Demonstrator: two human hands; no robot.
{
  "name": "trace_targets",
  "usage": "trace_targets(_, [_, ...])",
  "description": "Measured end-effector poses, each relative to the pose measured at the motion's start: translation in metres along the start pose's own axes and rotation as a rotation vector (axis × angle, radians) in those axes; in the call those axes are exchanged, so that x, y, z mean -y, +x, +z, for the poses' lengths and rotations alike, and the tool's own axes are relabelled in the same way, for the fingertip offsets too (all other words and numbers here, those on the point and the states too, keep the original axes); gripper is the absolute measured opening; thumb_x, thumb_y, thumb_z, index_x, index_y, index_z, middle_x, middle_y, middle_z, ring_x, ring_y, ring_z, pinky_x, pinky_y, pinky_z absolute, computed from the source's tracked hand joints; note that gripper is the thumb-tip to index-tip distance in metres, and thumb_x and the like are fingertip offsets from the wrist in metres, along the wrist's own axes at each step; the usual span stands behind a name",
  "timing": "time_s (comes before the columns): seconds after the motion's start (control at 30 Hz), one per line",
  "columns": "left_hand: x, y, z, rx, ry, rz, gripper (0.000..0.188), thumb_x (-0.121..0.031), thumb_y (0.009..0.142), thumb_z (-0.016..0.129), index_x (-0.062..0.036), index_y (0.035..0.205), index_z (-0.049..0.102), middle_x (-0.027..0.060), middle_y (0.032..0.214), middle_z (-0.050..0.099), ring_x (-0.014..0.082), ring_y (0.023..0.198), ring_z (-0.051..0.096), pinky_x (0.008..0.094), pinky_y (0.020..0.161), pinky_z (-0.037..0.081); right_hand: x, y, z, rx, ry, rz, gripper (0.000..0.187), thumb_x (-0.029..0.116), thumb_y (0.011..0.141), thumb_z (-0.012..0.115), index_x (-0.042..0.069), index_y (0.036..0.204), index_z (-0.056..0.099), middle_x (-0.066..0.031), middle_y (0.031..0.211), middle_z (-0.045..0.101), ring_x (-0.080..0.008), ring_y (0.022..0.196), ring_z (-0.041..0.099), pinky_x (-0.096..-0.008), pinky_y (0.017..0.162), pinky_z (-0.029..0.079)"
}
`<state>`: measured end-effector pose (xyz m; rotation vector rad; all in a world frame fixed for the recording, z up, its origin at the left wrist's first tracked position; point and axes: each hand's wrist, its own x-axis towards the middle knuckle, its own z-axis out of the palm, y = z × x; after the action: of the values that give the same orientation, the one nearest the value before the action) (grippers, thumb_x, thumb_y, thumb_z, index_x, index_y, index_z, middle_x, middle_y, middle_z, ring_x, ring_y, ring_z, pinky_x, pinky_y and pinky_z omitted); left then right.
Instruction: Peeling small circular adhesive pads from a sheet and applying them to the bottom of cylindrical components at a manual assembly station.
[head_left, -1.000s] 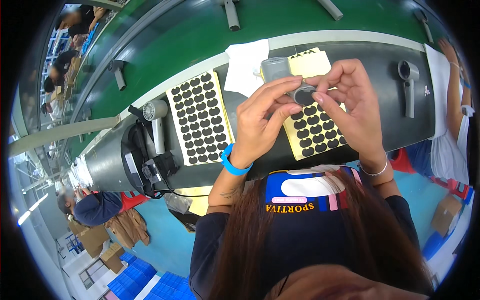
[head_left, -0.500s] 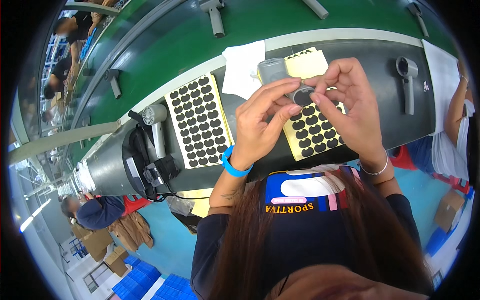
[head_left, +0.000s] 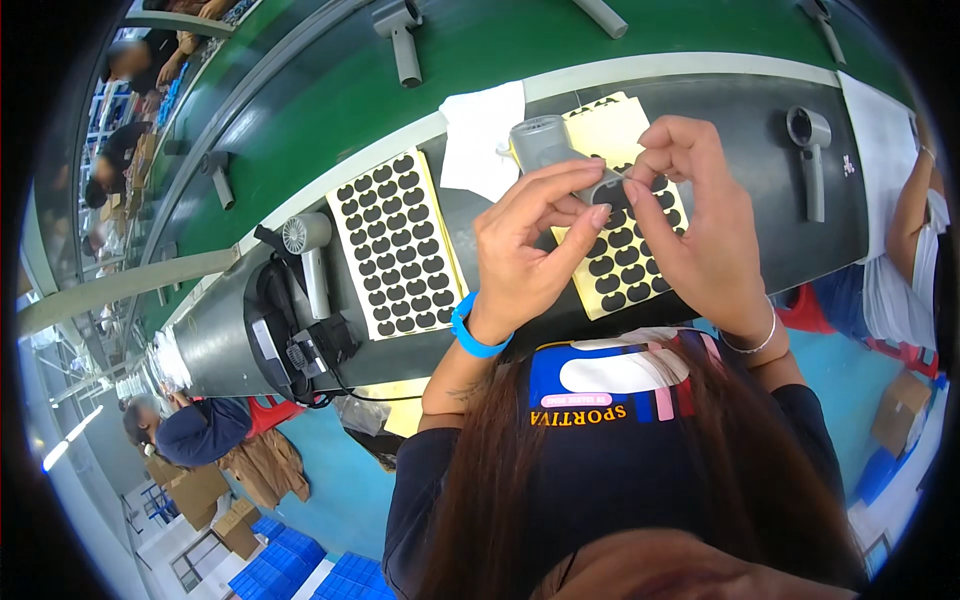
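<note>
My left hand (head_left: pixel 530 240) is closed around a grey handheld fan (head_left: pixel 543 143), its round head pointing away from me. The handle's end faces up between my hands, with a dark round sticker (head_left: pixel 607 191) on it. My right hand (head_left: pixel 700 215) pinches thumb and forefinger together at the rim of that end; what sits between these fingertips is too small to make out. Under my hands lies a yellow-backed sheet of black round stickers (head_left: pixel 622 268), partly hidden. A second sticker sheet (head_left: pixel 395 245) lies to the left.
A white cloth (head_left: pixel 482 140) lies behind the sheets. Grey fans stand or lie at the left (head_left: pixel 308 250) and right (head_left: pixel 810 150) of the black table. Beside the left fan are a black strap and device (head_left: pixel 320 345). More fans rest on the green conveyor (head_left: pixel 480 60). Co-workers sit on both sides.
My right fingertips have drawn together at the rim of the handle end, where the thumb lay across it before. Fans on the green belt have shifted left.
</note>
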<state>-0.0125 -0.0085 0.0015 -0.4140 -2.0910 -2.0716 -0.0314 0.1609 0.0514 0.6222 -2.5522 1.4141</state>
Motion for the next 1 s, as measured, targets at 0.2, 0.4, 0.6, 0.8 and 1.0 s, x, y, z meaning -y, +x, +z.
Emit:
trace_targets(0.2, [0.001,-0.001,-0.001,0.017,0.012,0.006,0.028,0.009,0.084,0.062,0.0082,0.112,0.059,0.0208,0.119,0.059,0.0156,0.080,0.066,0.0260,0.072,0.056,0.005,0.001,-0.003,0.014,-0.236,-0.056,0.041,0.002,0.081,0.065,0.002,0.117,0.046,-0.0087,0.091,0.061,-0.0198,0.082,0.061,-0.0298,0.078,0.046])
trace_targets(0.4, [-0.005,-0.002,-0.018,-0.057,-0.086,-0.047,0.025,0.004,0.087,0.058,0.0073,0.112,0.057,0.0232,0.120,0.059,0.0176,0.080,0.067,0.0275,0.069,0.057,-0.030,0.015,0.002,0.019,-0.098,-0.016,0.045,0.006,0.082,0.067,0.005,0.123,0.048,-0.0093,0.107,0.060,-0.0205,0.089,0.061,-0.0314,0.074,0.049])
trace_targets(0.6, [-0.014,0.001,-0.034,0.011,-0.273,-0.205,0.027,0.002,0.089,0.055,0.0071,0.116,0.052,0.0218,0.121,0.059,0.0186,0.074,0.067,0.0271,0.066,0.055,-0.047,0.023,0.060,0.385,0.294,-0.122,0.055,-0.010,0.074,0.057,0.004,0.126,0.049,-0.0138,0.121,0.056,-0.0296,0.105,0.060,-0.0356,0.090,0.047])
trace_targets(0.8, [-0.019,0.034,-0.044,0.073,-0.046,-0.257,0.025,0.004,0.075,0.074,-0.0019,0.098,0.067,0.0038,0.097,0.060,0.0054,0.059,0.057,0.0162,0.048,0.045,-0.048,0.047,0.070,0.349,0.203,-0.257,0.047,-0.014,0.069,0.054,-0.002,0.115,0.053,-0.0173,0.108,0.059,-0.0387,0.096,0.058,-0.0402,0.077,0.048])
trace_targets(1.0, [0.013,0.073,-0.035,0.006,-0.244,-0.189,0.013,-0.010,0.088,0.067,-0.0004,0.097,0.067,0.0063,0.095,0.064,0.0088,0.056,0.060,0.0187,0.047,0.045,-0.082,0.092,0.052,0.191,0.044,-0.351,0.052,-0.019,0.070,0.043,-0.001,0.117,0.055,-0.0175,0.119,0.058,-0.0352,0.116,0.054,-0.0381,0.097,0.043])
